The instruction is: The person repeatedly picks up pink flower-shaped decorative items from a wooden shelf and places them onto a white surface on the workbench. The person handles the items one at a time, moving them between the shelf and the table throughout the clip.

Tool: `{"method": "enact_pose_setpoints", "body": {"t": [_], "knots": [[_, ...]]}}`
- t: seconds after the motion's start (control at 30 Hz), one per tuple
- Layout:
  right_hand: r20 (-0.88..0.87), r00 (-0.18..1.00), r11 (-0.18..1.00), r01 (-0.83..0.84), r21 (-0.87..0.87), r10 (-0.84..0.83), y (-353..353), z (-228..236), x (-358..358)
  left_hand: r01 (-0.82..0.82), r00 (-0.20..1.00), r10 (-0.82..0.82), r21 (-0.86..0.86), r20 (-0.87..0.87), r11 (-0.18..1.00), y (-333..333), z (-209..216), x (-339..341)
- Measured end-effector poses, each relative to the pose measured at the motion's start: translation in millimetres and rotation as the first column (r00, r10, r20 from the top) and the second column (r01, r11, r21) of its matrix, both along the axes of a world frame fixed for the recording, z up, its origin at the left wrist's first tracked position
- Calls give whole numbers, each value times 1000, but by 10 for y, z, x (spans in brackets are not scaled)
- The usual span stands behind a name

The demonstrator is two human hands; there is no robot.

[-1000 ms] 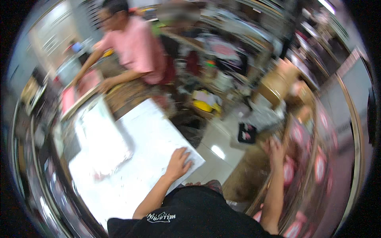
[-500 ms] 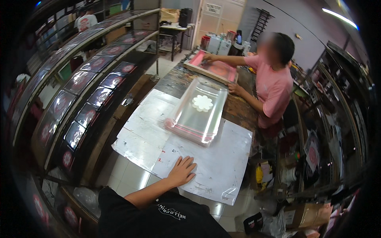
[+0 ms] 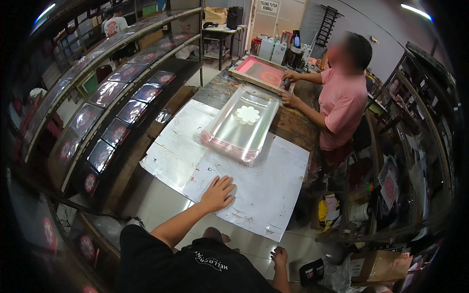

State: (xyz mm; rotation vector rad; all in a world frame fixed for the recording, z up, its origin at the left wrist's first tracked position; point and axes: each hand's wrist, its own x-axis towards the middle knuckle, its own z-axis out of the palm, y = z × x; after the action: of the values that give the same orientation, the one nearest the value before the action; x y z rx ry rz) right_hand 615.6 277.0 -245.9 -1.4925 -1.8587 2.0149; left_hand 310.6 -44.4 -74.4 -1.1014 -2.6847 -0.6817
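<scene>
Two hands: left hand [image 3: 217, 194] spread on white sheets [image 3: 268, 188]; right hand [image 3: 279, 256] hanging, grip unclear.

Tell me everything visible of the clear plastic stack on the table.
The clear plastic stack is glossy, roughly rectangular and looks like film or bags. It shows a white, flower-shaped patch and pink lines across its near end. It lies flat, its near part on white sheeting, its far part over the dark tabletop. The left hand does not touch it.
</scene>
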Motion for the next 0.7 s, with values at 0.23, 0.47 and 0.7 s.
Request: {"method": "enact_pose_setpoints", "body": {"t": [0.23,0.47,0.7], "knots": [[291,888,931,-311,-188,356,-491,-833,1228,-301,953,303,89,-8,949,55,-173,23],[405,870,959,-243,-147,283,-337,-846,2053,-355,933,359,93,-32,930,74,-317,9],[379,904,970,-236,60,197,136,-1294,2239,-368,928,371,98,-16,925,68,-224,31]]}}
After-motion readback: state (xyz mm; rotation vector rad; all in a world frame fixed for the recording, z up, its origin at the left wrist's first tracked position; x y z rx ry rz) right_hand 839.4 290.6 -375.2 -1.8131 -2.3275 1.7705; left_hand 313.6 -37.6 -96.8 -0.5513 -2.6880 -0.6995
